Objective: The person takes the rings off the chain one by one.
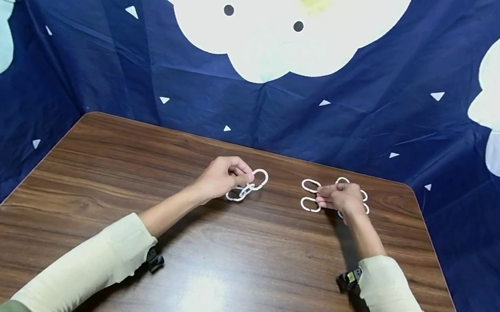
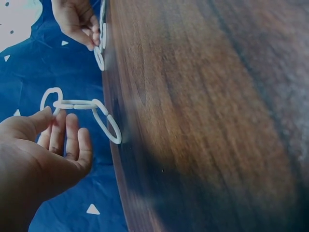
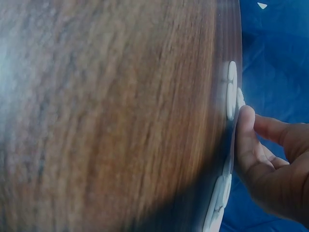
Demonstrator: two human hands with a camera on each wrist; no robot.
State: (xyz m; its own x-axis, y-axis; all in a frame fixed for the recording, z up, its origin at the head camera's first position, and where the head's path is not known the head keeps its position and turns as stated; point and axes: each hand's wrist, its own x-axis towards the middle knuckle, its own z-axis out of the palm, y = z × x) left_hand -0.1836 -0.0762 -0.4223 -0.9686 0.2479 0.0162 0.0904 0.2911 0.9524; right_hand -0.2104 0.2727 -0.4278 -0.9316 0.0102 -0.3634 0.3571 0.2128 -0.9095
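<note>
My left hand [image 1: 223, 176] pinches a white open-sided chain link [image 1: 260, 179] between thumb and fingers. Hooked into it, a short run of further white links [image 2: 76, 104] hangs down, the lowest link [image 2: 107, 126] reaching close to the tabletop. Over to the right, my right hand [image 1: 343, 197] has its thumb and fingertips on the end of a loose white link [image 1: 310, 185] lying on the table. Another loose link [image 1: 310, 204], with a gap in its near side, lies just in front of that one. Several more links [image 1: 343, 181] lie partly hidden under my right hand.
The brown wood-grain table [image 1: 215, 239] has rounded far corners. A dark blue cloth [image 1: 142, 81] with white clouds and small triangles hangs right behind its far edge and along both sides. Small black wrist cameras [image 1: 154, 260] sit at both cream sleeves.
</note>
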